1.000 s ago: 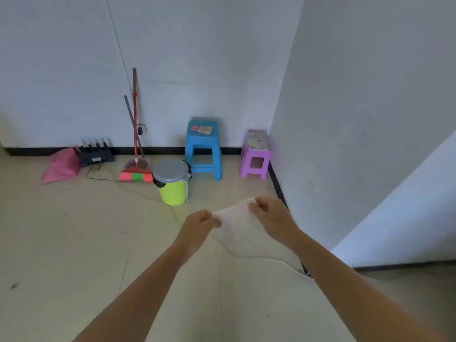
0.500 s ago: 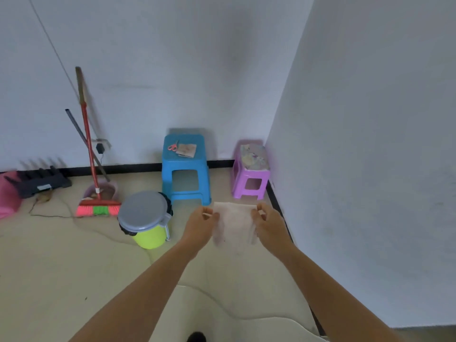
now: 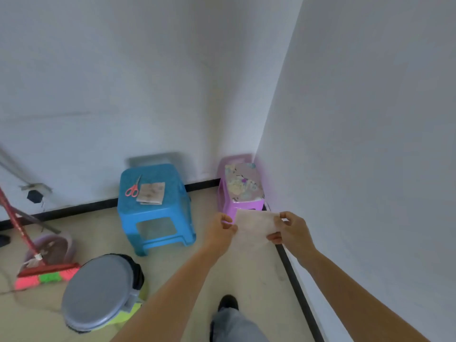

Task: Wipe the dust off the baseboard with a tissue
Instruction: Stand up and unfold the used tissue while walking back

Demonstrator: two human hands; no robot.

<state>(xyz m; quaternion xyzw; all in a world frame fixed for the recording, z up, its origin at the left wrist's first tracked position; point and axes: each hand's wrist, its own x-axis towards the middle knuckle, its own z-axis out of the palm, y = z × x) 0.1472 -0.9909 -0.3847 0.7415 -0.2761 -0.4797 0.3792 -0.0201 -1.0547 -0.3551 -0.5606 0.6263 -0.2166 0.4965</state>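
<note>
Here: black baseboard (image 3: 295,287) runs along the wall foot, just below the right fingers. Purple stool (image 3: 243,191) with a flowered top stands just beyond the fingertips; its print is too blurred to read. Tissue (image 3: 255,224) is thin, off-white and stretched flat in the air between the fingers. Left hand (image 3: 219,234) pinches its left edge, right hand (image 3: 293,230) its right edge.

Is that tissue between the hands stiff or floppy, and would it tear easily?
Probably floppy: the tissue looks flat only because the left hand and right hand pinch opposite edges. Likely very light and thin, as it looks faintly see-through, so hard rubbing might tear it.
</note>
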